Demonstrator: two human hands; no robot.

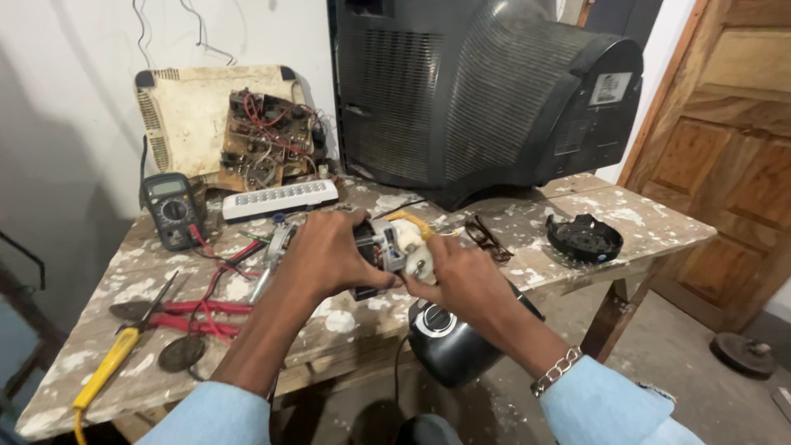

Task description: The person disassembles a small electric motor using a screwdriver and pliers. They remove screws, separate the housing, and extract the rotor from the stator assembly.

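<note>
Both my hands hold a small electric motor (384,250) with metal frame, copper windings and yellow and white wires, above the front edge of the paint-spattered wooden table (626,218). My left hand (329,251) wraps its left side. My right hand (457,276), with a chain bracelet on the wrist, grips its right end by the white connector. Just below the hands sits a black appliance base (449,342) with a round dial, off the table's edge.
A big old television (486,91) stands at the back. An opened yellowed casing with a circuit board (268,136) leans on the wall. Multimeter (171,208) with red leads, white strip (280,199), yellow-handled screwdriver (107,371), glasses (486,239), black round part (585,239). Wooden door (725,156) right.
</note>
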